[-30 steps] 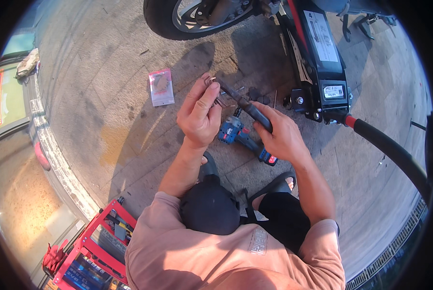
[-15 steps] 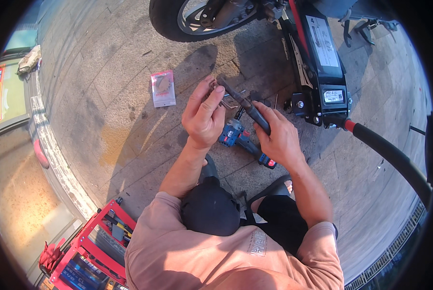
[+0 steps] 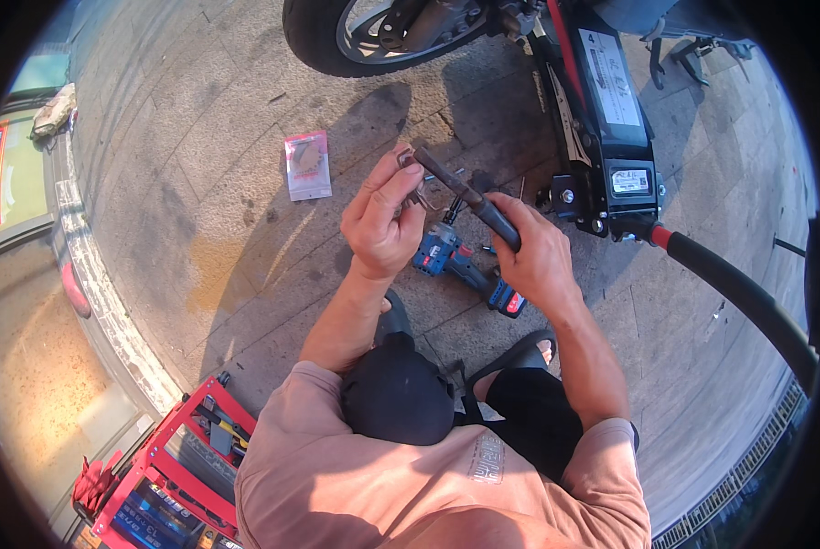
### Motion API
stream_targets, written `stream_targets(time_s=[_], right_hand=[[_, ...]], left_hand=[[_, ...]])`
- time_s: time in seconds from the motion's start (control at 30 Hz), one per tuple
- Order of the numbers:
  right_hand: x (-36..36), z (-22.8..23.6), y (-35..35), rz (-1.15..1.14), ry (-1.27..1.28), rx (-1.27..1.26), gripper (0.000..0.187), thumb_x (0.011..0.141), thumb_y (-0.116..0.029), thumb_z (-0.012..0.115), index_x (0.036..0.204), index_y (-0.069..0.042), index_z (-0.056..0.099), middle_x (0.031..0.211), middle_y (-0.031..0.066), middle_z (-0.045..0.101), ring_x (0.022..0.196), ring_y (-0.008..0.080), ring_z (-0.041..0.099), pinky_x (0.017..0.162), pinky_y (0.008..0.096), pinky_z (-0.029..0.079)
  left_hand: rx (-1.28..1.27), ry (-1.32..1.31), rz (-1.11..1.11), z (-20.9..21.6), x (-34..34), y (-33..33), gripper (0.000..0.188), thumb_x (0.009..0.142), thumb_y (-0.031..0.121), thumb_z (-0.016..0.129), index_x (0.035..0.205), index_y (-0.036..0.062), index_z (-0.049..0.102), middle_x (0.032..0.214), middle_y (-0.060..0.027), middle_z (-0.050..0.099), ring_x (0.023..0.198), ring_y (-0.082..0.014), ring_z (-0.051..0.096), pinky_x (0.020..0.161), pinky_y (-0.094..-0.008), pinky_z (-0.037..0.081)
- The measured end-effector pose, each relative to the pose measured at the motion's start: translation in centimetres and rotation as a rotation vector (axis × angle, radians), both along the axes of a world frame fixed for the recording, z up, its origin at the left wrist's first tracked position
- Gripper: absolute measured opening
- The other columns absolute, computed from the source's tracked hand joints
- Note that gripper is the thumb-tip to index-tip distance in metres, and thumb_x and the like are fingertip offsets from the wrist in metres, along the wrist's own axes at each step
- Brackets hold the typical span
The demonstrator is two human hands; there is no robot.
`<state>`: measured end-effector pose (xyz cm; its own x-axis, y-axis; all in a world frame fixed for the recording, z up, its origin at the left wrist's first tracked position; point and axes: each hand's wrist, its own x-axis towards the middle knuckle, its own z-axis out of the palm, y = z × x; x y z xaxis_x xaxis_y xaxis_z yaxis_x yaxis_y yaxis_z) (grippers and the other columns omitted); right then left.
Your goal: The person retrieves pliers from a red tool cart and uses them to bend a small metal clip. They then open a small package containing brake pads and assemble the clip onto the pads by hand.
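Pinched between the thumb and fingers of my left hand [image 3: 380,229] is a small bent metal piece [image 3: 405,160], partly hidden by the fingers. My right hand [image 3: 540,256] is wrapped round the black handle of a narrow hand tool [image 3: 496,222]. Its dark, slim head slants up and left, with the end close beside the metal piece; I cannot tell whether they touch, nor its exact kind. On the paving just below both hands lies a blue cordless power driver [image 3: 460,263] with a black socket or bit at its front.
A clear-and-pink plastic packet [image 3: 309,169] lies on the paving to the left. A motorcycle wheel [image 3: 346,50] is at the far side. To the right stands a black floor jack [image 3: 611,101] with a long padded handle [image 3: 739,288]. A red tool cart [image 3: 158,457] is at lower left.
My right hand and the tool have shifted slightly right and down. My left hand has tilted a little, still pinching the metal piece.
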<state>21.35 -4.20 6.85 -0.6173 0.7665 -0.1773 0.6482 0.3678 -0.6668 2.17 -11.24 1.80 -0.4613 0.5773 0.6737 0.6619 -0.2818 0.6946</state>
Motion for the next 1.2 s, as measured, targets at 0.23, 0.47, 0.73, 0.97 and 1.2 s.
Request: stream_targets(time_s=[0.23, 0.47, 0.73, 0.97, 1.2], right_hand=[[0.4, 0.5, 0.6, 0.017, -0.009, 0.039, 0.049, 0.078, -0.009, 0.068, 0.125, -0.020, 0.060, 0.095, 0.0123, 0.066, 0.089, 0.0374, 0.065, 0.073, 0.0469, 0.051], [0.6, 0.7, 0.8, 0.078, 0.027, 0.024, 0.057, 0.080, -0.003, 0.066, 0.134, -0.015, 0.056, 0.101, 0.0160, 0.063, 0.089, 0.0392, 0.064, 0.074, 0.0436, 0.052], [0.1, -1.5, 0.7, -0.049, 0.154, 0.176, 0.075, 0.069, 0.005, 0.067, 0.140, -0.015, 0.050, 0.120, 0.0169, 0.055, 0.111, 0.0392, 0.054, 0.086, 0.0458, 0.050], [0.1, -2.0, 0.9, -0.026, 0.096, 0.299, 0.076, 0.071, 0.006, 0.068, 0.142, -0.014, 0.049, 0.122, 0.0156, 0.053, 0.108, 0.0365, 0.054, 0.087, 0.0434, 0.049], [0.1, -2.1, 0.9, -0.018, 0.064, 0.342, 0.077, 0.069, 0.005, 0.069, 0.141, -0.014, 0.049, 0.117, 0.0151, 0.053, 0.105, 0.0366, 0.054, 0.084, 0.0441, 0.049]], left_hand=[[0.001, -0.073, -0.064, -0.1, 0.0, -0.3, 0.028, 0.080, -0.013, 0.068, 0.107, -0.0035, 0.066, 0.115, -0.0252, 0.067, 0.108, -0.0285, 0.068, 0.088, -0.0321, 0.055], [0.030, -0.034, -0.067, 0.1, 0.1, -0.3, 0.029, 0.083, -0.012, 0.067, 0.111, -0.0043, 0.065, 0.116, -0.0261, 0.066, 0.109, -0.0308, 0.067, 0.090, -0.0343, 0.055], [0.092, -0.163, -0.140, 0.0, 0.5, -0.1, 0.037, 0.081, -0.017, 0.062, 0.115, -0.0033, 0.063, 0.121, -0.0259, 0.063, 0.110, -0.0329, 0.066, 0.092, -0.0394, 0.056], [0.104, -0.360, -0.171, 0.4, 1.4, -0.2, 0.036, 0.080, -0.016, 0.068, 0.113, -0.0039, 0.065, 0.119, -0.0247, 0.065, 0.111, -0.0295, 0.067, 0.093, -0.0345, 0.055], [0.110, -0.511, -0.233, 0.5, 1.9, -0.3, 0.037, 0.080, -0.017, 0.068, 0.115, -0.0066, 0.063, 0.124, -0.0266, 0.062, 0.111, -0.0277, 0.066, 0.091, -0.0333, 0.056]])
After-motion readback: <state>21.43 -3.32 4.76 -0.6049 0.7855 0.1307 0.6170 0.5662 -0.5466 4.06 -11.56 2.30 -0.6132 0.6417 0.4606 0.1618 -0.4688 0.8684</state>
